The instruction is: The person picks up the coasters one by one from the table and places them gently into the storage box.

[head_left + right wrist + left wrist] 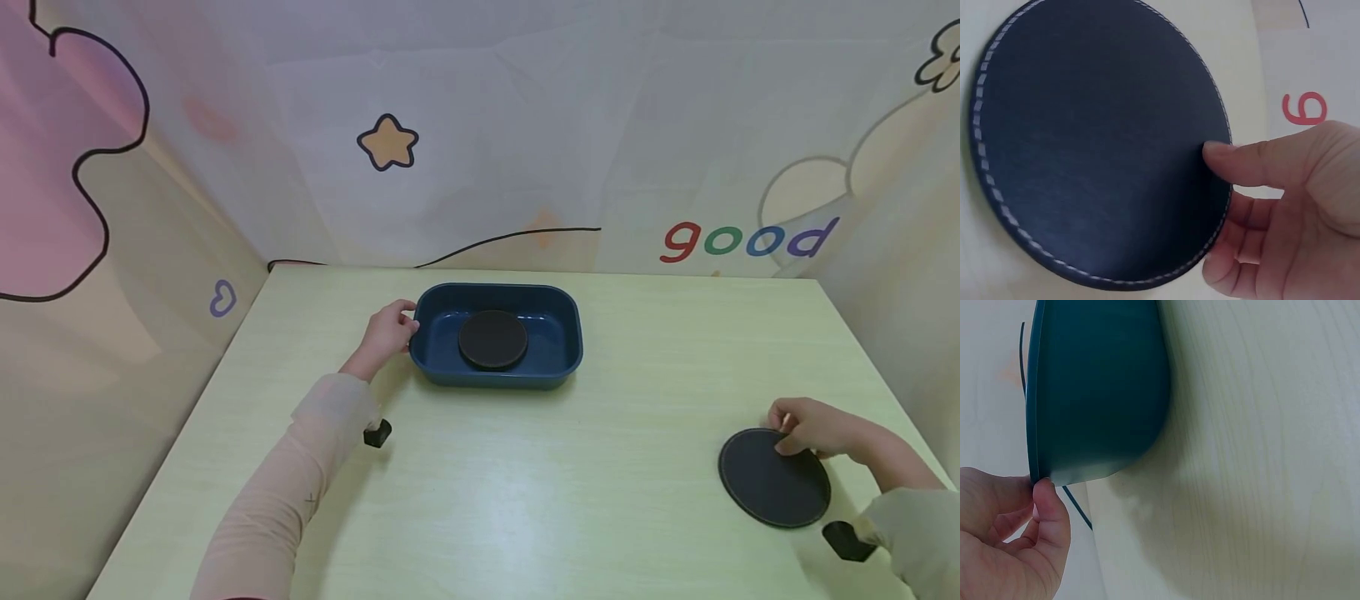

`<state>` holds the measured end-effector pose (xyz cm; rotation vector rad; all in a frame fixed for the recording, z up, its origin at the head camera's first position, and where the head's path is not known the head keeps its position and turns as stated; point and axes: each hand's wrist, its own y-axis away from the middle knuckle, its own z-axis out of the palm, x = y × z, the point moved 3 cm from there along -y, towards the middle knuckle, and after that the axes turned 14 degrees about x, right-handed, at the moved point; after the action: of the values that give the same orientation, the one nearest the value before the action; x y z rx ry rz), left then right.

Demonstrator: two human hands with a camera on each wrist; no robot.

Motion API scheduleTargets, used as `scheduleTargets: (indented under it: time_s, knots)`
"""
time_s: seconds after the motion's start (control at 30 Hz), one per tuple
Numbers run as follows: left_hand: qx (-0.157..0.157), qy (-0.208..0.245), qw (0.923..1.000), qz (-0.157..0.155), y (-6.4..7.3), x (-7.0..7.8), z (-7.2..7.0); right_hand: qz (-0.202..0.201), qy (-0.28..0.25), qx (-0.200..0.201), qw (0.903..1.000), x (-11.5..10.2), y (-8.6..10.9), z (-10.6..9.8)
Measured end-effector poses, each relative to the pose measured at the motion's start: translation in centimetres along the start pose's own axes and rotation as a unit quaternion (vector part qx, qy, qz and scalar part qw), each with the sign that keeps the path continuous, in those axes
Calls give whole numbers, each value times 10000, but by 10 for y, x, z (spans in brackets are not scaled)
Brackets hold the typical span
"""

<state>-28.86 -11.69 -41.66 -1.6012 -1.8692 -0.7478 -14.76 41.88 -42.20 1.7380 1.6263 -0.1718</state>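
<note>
A dark blue rectangular tray (551,333) with deep sides and rounded corners stands toward the back of the table. Inside it lies a round black coaster (492,340); whether others are stacked beneath cannot be told. My left hand (390,333) pinches the tray's left rim between thumb and fingers, seen close up in the left wrist view (1019,525). At the right, my right hand (813,427) holds another round black coaster (772,479) by its edge, thumb on top and fingers underneath. White stitching runs round this coaster (1097,144) in the right wrist view.
The pale wood-grain table (480,467) extends in front of the tray and between both hands. A printed cloth backdrop (510,150) rises behind the table and along both sides. Black camera pieces (377,433) hang at the wrists.
</note>
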Motion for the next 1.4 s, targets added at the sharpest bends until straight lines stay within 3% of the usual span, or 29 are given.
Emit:
scheduleTargets:
  time_s: [0.3, 0.57, 0.7, 0.87, 1.07, 1.4]
  knots:
    - [17, 40, 10000, 7, 0, 0, -1, -111, -263, -650, 9975, -9, 5, -12]
    - [-4, 69, 10000, -10, 2, 1, -3, -390, -432, -702, 9958, -24, 6, -23]
    - [-24, 78, 10000, -31, 1, 1, -2, -632, -553, -469, 9954, -36, 4, -31]
    - [-33, 100, 9999, -49, 1, 0, -2, -753, -712, 154, 9945, -52, -4, -40]
    - [-29, 110, 9999, -86, 0, -1, -2, -923, -1172, 854, 9851, -77, -17, -46]
    - [23, 201, 9998, -93, -7, -6, 2, -1367, -1977, 992, 9656, -125, -39, -44]
